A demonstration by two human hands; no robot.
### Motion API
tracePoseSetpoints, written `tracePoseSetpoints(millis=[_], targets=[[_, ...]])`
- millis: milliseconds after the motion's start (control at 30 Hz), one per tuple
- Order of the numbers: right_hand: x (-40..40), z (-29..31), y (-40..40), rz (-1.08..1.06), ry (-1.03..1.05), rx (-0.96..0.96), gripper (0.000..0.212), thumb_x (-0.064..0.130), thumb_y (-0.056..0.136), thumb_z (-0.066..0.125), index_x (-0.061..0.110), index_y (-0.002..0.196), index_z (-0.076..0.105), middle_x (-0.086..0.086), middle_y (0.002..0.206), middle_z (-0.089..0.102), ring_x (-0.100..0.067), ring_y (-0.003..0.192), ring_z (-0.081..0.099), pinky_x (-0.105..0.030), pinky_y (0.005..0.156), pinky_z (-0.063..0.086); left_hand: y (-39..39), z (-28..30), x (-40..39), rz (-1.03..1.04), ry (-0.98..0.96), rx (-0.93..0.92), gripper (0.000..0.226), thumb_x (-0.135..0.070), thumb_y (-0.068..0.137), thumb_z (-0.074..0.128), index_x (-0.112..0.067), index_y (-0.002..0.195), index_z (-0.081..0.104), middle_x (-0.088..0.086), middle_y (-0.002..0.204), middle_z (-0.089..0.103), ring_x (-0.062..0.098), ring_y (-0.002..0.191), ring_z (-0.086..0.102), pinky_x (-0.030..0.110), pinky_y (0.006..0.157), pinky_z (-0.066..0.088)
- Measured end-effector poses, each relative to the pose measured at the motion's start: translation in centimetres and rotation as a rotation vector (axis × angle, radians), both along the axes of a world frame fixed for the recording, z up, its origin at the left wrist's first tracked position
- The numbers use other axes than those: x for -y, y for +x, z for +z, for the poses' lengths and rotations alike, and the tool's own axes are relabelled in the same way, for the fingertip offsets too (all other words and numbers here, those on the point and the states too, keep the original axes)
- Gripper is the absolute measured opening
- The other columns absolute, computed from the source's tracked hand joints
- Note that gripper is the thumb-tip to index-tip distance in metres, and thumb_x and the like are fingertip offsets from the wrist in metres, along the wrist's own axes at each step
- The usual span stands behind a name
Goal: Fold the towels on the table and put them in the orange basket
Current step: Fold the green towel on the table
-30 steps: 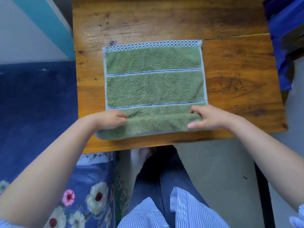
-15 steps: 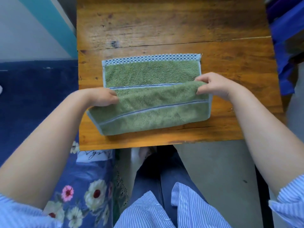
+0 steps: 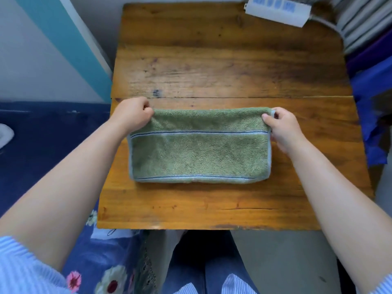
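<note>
- Cloth with flowers (image 3: pixel 110 281) hangs low at the left, below the tabletop (image 3: pixel 212 60) edge.
- Left hand (image 3: pixel 131 116) has its grip curled tight on the far left corner of the towel (image 3: pixel 199 153).
- Towel lies folded in half on the wooden tabletop, a long green terry band with two thin blue-and-white stripes and a pale blue hem at its short ends; fold toward the person.
- Right hand (image 3: pixel 283 126) pinches the far right corner, thumb on top.
- White power strip (image 3: pixel 277 10) sits at the far right corner.
</note>
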State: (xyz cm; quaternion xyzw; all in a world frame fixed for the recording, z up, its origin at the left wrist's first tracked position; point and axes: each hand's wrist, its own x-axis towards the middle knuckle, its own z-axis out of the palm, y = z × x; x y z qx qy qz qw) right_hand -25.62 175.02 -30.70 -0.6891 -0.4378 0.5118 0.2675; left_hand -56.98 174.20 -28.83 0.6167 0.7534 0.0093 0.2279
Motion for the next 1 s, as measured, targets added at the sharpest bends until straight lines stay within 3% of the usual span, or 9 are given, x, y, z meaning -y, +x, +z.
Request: tracePoseSetpoints(millis=[133,300,400,567,700,867,1000], targets=[[-1.3,-0.9,-0.3,-0.015,-0.007,0.060,0.008,0.009,0.091,0.048,0.010,0.083,0.048,-0.009,0.076,0.042,-0.019,0.069,0.037,-0.032,0.061,0.031,0.0,-1.0,-1.7,0.031,0.004,-0.052,0.019,-0.015,0.088,0.038,-0.007,0.086,0.055,0.014,0.088,0.055,0.028,0.081,0.044,0.031,0.067,0.033],[-2.2,-2.4,-0.4,-0.008,-0.026,0.210,0.036,0.011,0.091,0.050,0.014,0.059,0.034,-0.001,0.060,0.031,-0.014,0.054,0.026,-0.027,0.052,0.021,0.4,-3.1,-3.2,-0.019,-0.078,-0.117,0.016,-0.015,0.088,0.040,-0.012,0.092,0.055,0.017,0.104,0.062,0.031,0.089,0.051,0.032,0.070,0.039],[-2.6,-3.0,-0.4,-0.025,-0.027,0.233,0.012,0.011,0.090,0.051,0.008,0.078,0.051,-0.001,0.063,0.038,-0.011,0.056,0.031,-0.024,0.054,0.026,0.4,-4.3,-3.4,-0.055,-0.085,-0.157,0.026,-0.010,0.087,0.039,-0.008,0.105,0.057,0.019,0.109,0.062,0.034,0.099,0.055,0.037,0.076,0.044],[-2.7,-4.0,-0.7,-0.032,0.040,0.373,0.004,0.012,0.090,0.051,0.010,0.087,0.052,0.002,0.068,0.044,-0.018,0.068,0.041,-0.024,0.051,0.027,0.2,-5.6,-3.2,-0.097,-0.042,-0.199,0.029,-0.008,0.087,0.042,-0.008,0.111,0.057,0.020,0.115,0.061,0.037,0.108,0.052,0.041,0.086,0.042],[-1.7,-4.7,-1.4,0.068,0.137,0.614,0.020,0.014,0.093,0.044,0.002,0.107,0.051,-0.017,0.101,0.060,-0.032,0.094,0.054,-0.029,0.069,0.032,-0.9,-6.6,-2.4,-0.119,0.070,-0.227,0.028,-0.022,0.094,0.042,-0.002,0.106,0.058,0.021,0.110,0.060,0.037,0.104,0.052,0.043,0.084,0.042],[-1.2,-4.8,-1.8,0.131,0.109,0.822,0.034,0.022,0.096,0.039,0.003,0.124,0.040,-0.021,0.122,0.051,-0.037,0.105,0.052,-0.036,0.074,0.038,-2.4,-7.2,-1.3,0.039,0.127,-0.217,0.031,-0.023,0.097,0.038,0.002,0.108,0.053,0.026,0.110,0.056,0.040,0.102,0.051,0.044,0.076,0.042],[-0.1,-3.8,-2.5,0.093,0.200,0.919,0.051,0.023,0.092,0.047,0.003,0.136,0.030,-0.022,0.138,0.036,-0.038,0.124,0.038,-0.044,0.099,0.031,-2.0,-6.3,-0.3,0.139,0.240,-0.192,0.032,-0.009,0.093,0.039,0.003,0.123,0.047,0.028,0.124,0.047,0.041,0.114,0.043,0.049,0.088,0.036]])
